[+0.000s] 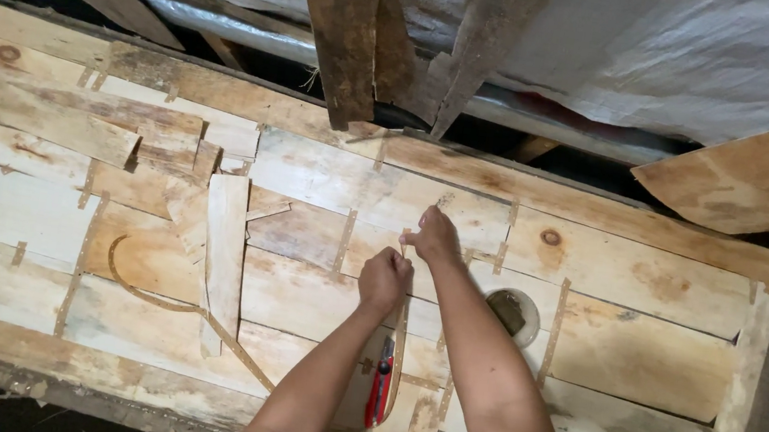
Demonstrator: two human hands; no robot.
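Both my arms reach out over a wide sheet of pieced wood veneer (pixel 324 238) whose seams are joined with brown tape. My left hand (pixel 384 279) is closed in a fist around a thin tape strip (pixel 397 362) that runs toward me along a seam. My right hand (pixel 433 236) sits just beyond it, fingertips pinching and pressing the far end of the same strip onto the veneer. A red utility knife (pixel 380 382) lies on the sheet between my forearms.
A loose narrow veneer piece (pixel 224 256) lies upright to the left, beside a curved tape offcut (pixel 140 289). A round knot hole (pixel 512 314) gapes right of my right arm. Rough planks (pixel 348 28), a metal pipe (pixel 232 30) and plastic sheeting (pixel 692 58) lie beyond.
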